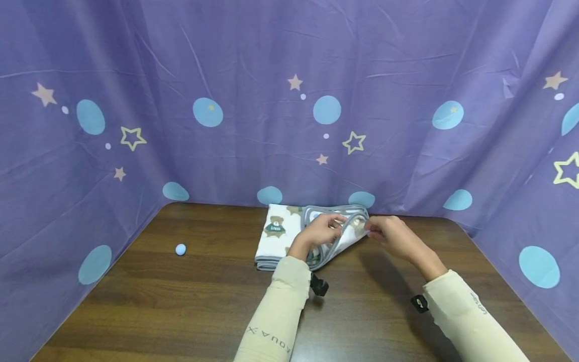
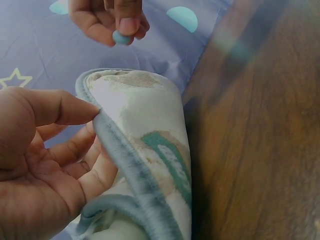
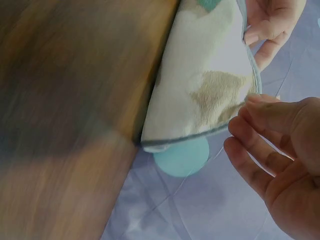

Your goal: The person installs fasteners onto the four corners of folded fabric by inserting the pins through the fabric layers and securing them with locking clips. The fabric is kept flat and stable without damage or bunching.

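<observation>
A folded white blanket (image 1: 274, 242) with teddy bears and grey-blue edging lies toward the back of the table. My left hand (image 1: 323, 229) pinches the lifted edge of its right-hand fold; in the left wrist view the thumb (image 2: 80, 107) presses on the edging (image 2: 127, 155). My right hand (image 1: 391, 239) is at the fold's right corner. In the left wrist view its fingertips pinch a small blue ball (image 2: 121, 37), a little apart from the cloth. The ball cannot be made out in the right wrist view, where the thumb (image 3: 275, 112) overlaps the cloth's edge.
Another small light-blue ball (image 1: 180, 250) rests on the left part of the brown wooden table (image 1: 203, 306). A purple curtain (image 1: 267, 60) with stars and dots stands around the table's back and sides.
</observation>
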A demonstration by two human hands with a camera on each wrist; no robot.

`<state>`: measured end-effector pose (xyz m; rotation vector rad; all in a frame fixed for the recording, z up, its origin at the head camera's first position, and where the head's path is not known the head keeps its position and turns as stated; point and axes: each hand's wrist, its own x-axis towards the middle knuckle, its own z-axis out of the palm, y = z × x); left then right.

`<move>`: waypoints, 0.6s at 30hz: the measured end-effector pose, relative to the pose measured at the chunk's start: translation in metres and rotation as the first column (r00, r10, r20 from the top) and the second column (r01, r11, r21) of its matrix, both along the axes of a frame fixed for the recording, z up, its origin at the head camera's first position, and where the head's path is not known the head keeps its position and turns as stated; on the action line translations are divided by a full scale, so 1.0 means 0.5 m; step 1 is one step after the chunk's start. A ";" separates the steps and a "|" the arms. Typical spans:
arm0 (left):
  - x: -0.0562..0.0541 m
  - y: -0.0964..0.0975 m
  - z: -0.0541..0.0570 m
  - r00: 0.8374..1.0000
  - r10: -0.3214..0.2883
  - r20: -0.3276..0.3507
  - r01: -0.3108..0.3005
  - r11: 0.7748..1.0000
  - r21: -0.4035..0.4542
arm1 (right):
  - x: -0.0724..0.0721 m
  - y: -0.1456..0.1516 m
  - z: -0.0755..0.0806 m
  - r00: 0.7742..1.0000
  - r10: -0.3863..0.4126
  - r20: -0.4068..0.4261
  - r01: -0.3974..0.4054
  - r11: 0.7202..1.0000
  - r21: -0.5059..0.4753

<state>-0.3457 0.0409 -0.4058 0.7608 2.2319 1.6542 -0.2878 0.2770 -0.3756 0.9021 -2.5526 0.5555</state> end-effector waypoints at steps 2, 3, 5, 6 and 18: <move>-0.002 -0.002 0.000 1.000 0.007 0.002 -0.007 1.000 0.012 | -0.005 -0.010 0.000 1.000 0.009 0.000 -0.009 1.000 -0.008; -0.004 -0.003 0.000 1.000 0.013 0.003 -0.013 1.000 0.020 | -0.008 -0.014 0.000 1.000 0.014 0.000 -0.014 1.000 -0.013; -0.006 -0.005 -0.001 1.000 0.022 0.011 -0.022 0.999 0.038 | -0.013 -0.023 0.000 1.000 0.014 0.002 -0.014 1.000 -0.025; -0.007 -0.007 0.000 1.000 0.026 0.016 -0.027 0.999 0.046 | -0.015 -0.027 0.001 1.000 0.012 0.003 -0.012 0.999 -0.029; -0.009 -0.019 0.006 0.999 0.036 0.025 -0.038 0.997 0.063 | -0.046 -0.041 -0.007 0.999 0.023 0.037 -0.020 0.998 -0.065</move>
